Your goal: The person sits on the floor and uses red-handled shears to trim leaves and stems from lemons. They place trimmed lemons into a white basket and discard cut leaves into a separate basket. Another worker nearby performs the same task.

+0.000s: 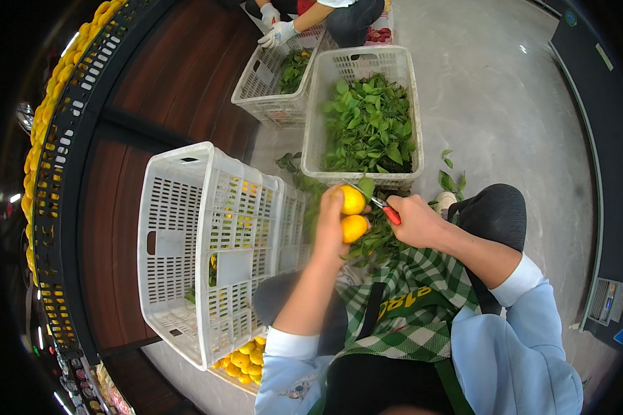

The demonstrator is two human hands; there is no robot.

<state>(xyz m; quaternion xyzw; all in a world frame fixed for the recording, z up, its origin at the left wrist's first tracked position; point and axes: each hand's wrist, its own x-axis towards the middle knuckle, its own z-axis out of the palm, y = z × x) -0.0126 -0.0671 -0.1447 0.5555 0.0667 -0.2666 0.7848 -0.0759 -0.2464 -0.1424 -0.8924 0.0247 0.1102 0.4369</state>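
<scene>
Two yellow-orange citrus fruits, an upper one (352, 200) and a lower one (354, 229), are held in my left hand (330, 223). My right hand (414, 220) grips red-handled pruning snips (391, 212), whose metal blades point at the upper fruit beside a green leaf (366, 185). Whether the blades touch a stem cannot be told. Cut leafy twigs (376, 238) lie below my hands, partly hidden by them. Just beyond, a white plastic crate (418, 150) holds a heap of green leaves (371, 124).
White stacked crates (203, 249) stand at left, with citrus fruits (245, 363) in a container below. Another crate (270, 106) with leaves is near a co-worker's gloved hands (278, 33). A wooden-panelled display stand (119, 233) is far left, a dark cabinet (581, 155) right. Loose leaves (448, 181) lie on the floor.
</scene>
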